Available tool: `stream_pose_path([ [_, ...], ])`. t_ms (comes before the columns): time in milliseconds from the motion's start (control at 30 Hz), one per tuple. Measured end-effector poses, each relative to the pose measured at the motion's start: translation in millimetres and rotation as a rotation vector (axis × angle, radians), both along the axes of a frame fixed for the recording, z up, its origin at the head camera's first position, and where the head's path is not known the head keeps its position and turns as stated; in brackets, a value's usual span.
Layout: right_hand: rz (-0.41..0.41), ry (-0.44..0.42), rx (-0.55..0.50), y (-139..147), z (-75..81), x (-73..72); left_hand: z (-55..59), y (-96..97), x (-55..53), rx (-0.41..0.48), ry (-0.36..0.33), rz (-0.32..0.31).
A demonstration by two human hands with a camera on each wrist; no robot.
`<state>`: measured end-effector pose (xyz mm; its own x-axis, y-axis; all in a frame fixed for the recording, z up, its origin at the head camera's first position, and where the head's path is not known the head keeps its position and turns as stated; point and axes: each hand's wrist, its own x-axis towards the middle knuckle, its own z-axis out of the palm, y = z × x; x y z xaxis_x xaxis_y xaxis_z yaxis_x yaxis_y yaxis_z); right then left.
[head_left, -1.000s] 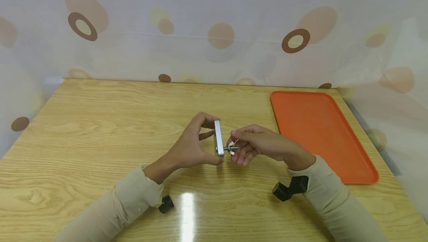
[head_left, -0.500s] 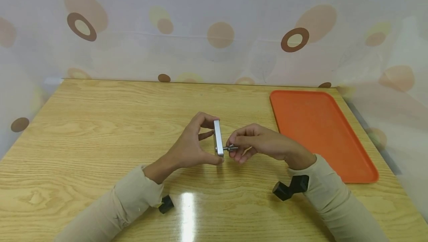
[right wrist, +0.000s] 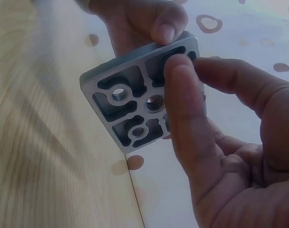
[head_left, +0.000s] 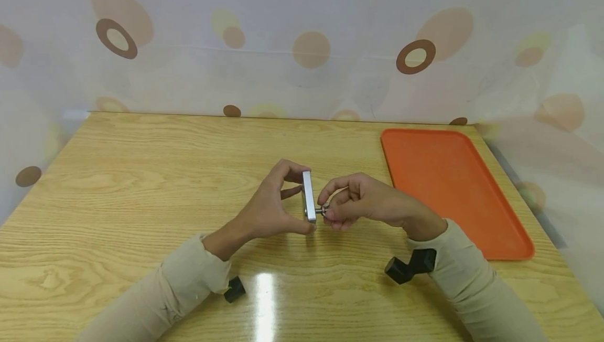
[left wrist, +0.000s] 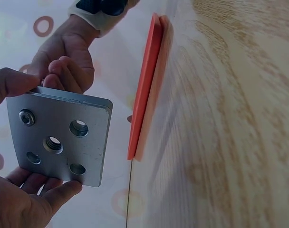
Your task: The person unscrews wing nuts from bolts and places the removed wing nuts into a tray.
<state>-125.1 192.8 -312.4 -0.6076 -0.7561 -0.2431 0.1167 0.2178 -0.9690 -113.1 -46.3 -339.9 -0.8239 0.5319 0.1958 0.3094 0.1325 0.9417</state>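
Note:
My left hand [head_left: 271,210] grips a square silver metal plate [head_left: 309,195] by opposite edges, holding it upright above the table. A bolt [head_left: 319,211] passes through one corner hole and sticks out to the right. In the left wrist view the bolt's round head [left wrist: 27,117] sits against the flat face, beside a threaded centre hole and other plain holes. The ribbed back [right wrist: 94,86] faces my right hand [head_left: 365,201] in the right wrist view. Thumb and fingers of that hand pinch the wing nut [head_left: 325,207] on the shank, mostly covering it.
An orange tray [head_left: 439,190] lies on the wood-grain table [head_left: 141,184] at the right, beyond my right forearm. A patterned cloth [head_left: 264,79] hangs along the back and sides. Black mounts [head_left: 409,267] are worn near the wrists.
My right fingers have closed in around the wing nut, whose wings showed turned at different angles before. The left hand and plate have stayed in place.

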Motion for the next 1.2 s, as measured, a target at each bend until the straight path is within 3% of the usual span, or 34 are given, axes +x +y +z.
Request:
stream_pose_path([
  [133, 0.003, -0.009, -0.016, -0.2, 0.1, 0.1, -0.1, -0.2, -0.1, -0.003, 0.001, 0.008],
  [333, -0.042, 0.007, 0.1, 2.8, 3.2, -0.7, -0.4, -0.5, -0.7, -0.003, 0.008, 0.01],
  [633, -0.085, -0.148, 0.097, 1.0, -2.4, -1.8, 0.2, -0.7, -0.3, 0.004, 0.0, 0.008],
  [1200, -0.053, -0.019, 0.121, 2.8, 2.6, -0.1, 1.0, 1.3, 1.0, 0.006, 0.014, -0.001],
])
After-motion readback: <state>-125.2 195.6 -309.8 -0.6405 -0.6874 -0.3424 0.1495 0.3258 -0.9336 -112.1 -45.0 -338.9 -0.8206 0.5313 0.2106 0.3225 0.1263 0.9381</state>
